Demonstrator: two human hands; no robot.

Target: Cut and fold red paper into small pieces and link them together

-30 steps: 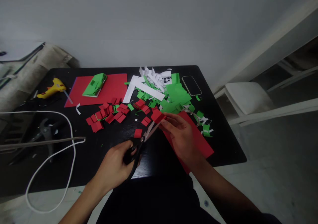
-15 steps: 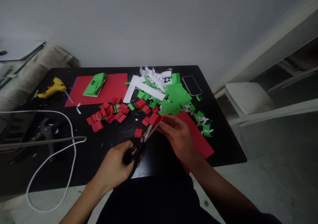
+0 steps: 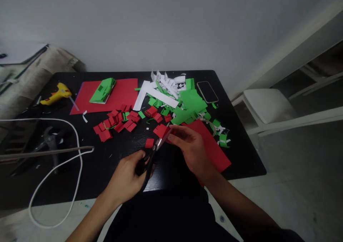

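In my left hand (image 3: 127,176) is a pair of black-handled scissors (image 3: 154,149), my fingers wrapped through the loops. The blades point up and right, lying at a red paper strip (image 3: 162,131). My right hand (image 3: 190,145) pinches the strip's right end between thumb and fingers; much of that end is hidden. One loose red paper square (image 3: 149,143) lies just left of the blades. Several red pieces (image 3: 118,122) are scattered to the left, with a few green ones among them. Under my right forearm rests a large red paper sheet (image 3: 214,152).
Green paper (image 3: 191,104) and white scraps (image 3: 170,83) are heaped at the back, near a phone (image 3: 207,92). A folded green stack (image 3: 103,90) sits on another red sheet (image 3: 123,95). A yellow glue gun (image 3: 57,94) and a white cable (image 3: 77,142) lie left.
The scissor blades have closed further across the red strip, and the handles have come together a little. My right hand has shifted slightly left.
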